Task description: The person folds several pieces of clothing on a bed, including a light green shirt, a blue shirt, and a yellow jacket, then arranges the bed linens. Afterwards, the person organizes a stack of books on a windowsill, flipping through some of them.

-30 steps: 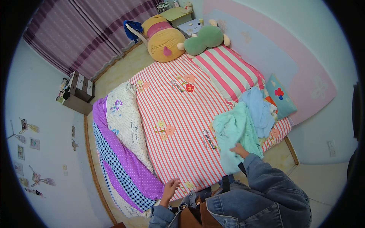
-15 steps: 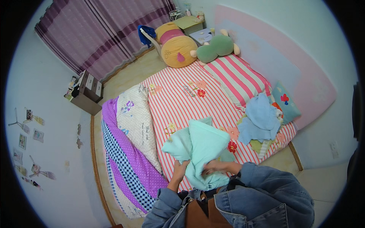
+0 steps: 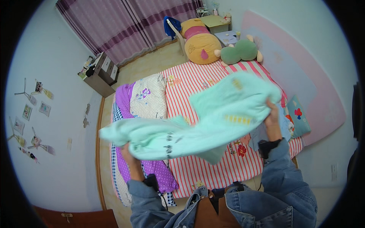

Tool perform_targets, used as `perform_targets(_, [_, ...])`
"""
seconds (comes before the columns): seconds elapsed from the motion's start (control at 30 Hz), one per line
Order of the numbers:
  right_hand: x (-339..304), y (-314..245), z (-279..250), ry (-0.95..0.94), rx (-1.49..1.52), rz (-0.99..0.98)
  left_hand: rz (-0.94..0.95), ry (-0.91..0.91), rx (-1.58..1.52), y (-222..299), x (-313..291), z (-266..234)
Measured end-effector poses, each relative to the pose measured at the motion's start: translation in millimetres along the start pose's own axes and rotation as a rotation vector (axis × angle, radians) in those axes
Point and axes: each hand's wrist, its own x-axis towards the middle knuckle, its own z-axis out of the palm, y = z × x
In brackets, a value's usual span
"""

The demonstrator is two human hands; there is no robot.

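Beyond your right hand (image 3: 272, 117) you have a green plush toy (image 3: 240, 52); left of your left hand (image 3: 129, 155), framed pictures (image 3: 45, 108).

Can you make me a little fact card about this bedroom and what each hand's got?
Left hand: gripping one end of a mint-green garment
Right hand: gripping the other side
Garment: spread between both hands above the bedsheet, a bit blurry
Bedsheet: red-and-white stripes, flowers
Left: bunched quilt, partly purple
Far side: yellow plush toy, green plush toy
Right: teal pillow
Back: purple curtains

A striped bed (image 3: 220, 174) bears a quilt (image 3: 148, 104), pillow (image 3: 248, 66) and cushion (image 3: 301, 123).
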Motion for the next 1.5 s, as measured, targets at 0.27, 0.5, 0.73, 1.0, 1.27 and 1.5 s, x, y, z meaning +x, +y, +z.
perform_targets(0.27, [-102.3,6.5,-115.9,0.207,-0.107,-0.120,-0.184,0.178,-0.369,-38.7,-108.1,-87.9])
perform_targets(0.5, [-159.0,29.9,-216.4,0.609,0.086,0.121,-1.162,0.244,-0.054,-193.4,-236.8,-168.2])
perform_targets(0.73, [-193.8,45.1,-283.5,0.104,-1.179,-0.052,-1.308,0.289,0.161,-250.5,-256.0,-213.2])
perform_targets(1.0, [-257.9,37.8,-314.7,0.109,-1.694,0.076,-0.963,0.634,0.162,-245.4,-227.1,-267.8])
perform_targets(1.27, [-235.5,48.3,-362.1,0.960,-0.260,0.346,-0.795,0.094,0.861,-323.3,-215.6,-237.6])
perform_targets(1.5, [-262.2,29.3,-354.4,0.336,-1.386,0.244,-0.679,0.182,0.865,-344.9,-225.6,-208.6])
